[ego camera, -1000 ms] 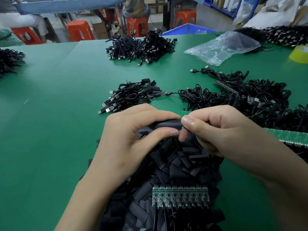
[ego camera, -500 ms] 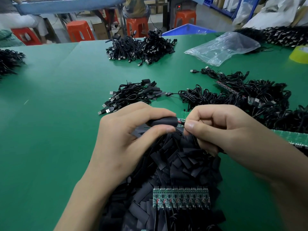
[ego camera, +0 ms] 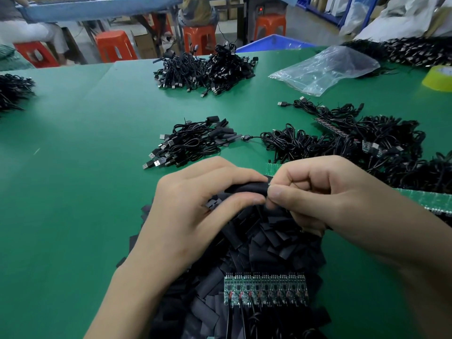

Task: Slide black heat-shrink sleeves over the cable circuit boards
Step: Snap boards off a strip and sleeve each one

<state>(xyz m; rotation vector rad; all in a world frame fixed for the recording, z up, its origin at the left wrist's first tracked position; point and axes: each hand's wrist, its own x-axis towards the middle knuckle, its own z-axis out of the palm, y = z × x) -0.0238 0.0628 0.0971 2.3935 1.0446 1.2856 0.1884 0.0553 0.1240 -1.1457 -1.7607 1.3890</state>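
Gripping a black heat-shrink sleeve (ego camera: 245, 188) in left hand (ego camera: 193, 216) fingers, right hand (ego camera: 332, 194) fingers pinch a nearly hidden circuit board (ego camera: 269, 184) at its mouth, above the sleeve pile (ego camera: 271, 243) on the worktop (ego camera: 73, 172).

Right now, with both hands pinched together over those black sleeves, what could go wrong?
The left hand grips a heat-shrink sleeve while the right hand pinches a circuit board almost hidden at its mouth, so it might snag or enter crooked. A dropped sleeve would vanish into the loose sleeve pile beneath. Either wrist could nudge the row of circuit boards on that pile.
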